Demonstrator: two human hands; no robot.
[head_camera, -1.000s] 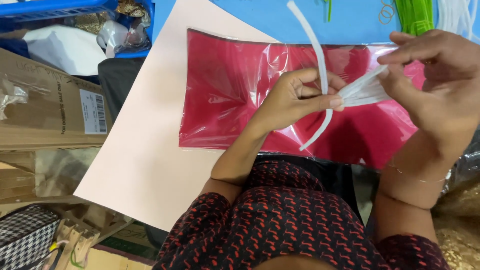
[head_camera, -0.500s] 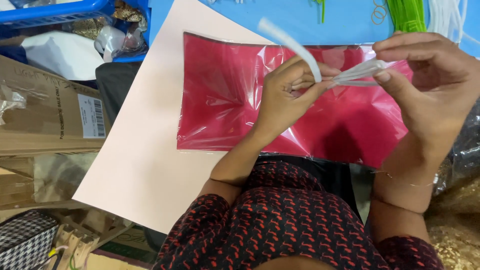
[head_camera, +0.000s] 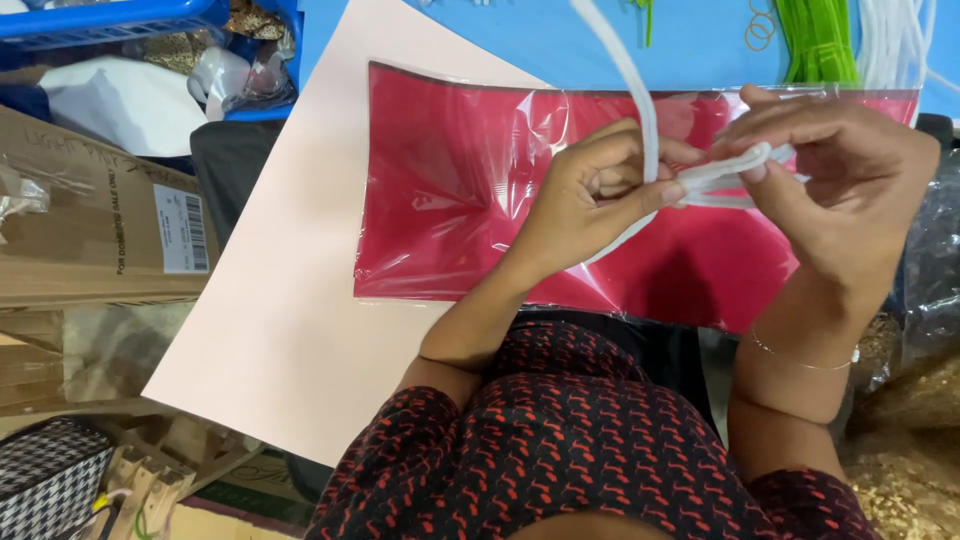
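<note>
My left hand (head_camera: 590, 195) and my right hand (head_camera: 835, 185) both pinch a white flexible cord (head_camera: 640, 100), folded into loops between my fingertips. One free end of the cord runs up toward the top edge. My hands hover above a red sheet in a clear plastic sleeve (head_camera: 450, 200), which lies on a pale pink board (head_camera: 290, 330). The board rests on a blue table (head_camera: 560, 40).
A cardboard box (head_camera: 90, 225) lies at the left. A blue crate (head_camera: 120, 20) with a white bag and wrappers is at top left. Green strips (head_camera: 815, 40), more white cords (head_camera: 895, 40) and rubber bands (head_camera: 760, 30) lie at top right.
My hands have moved closer together and the cord is folded tighter between my fingers. The free end has swung up toward the top of the view.
</note>
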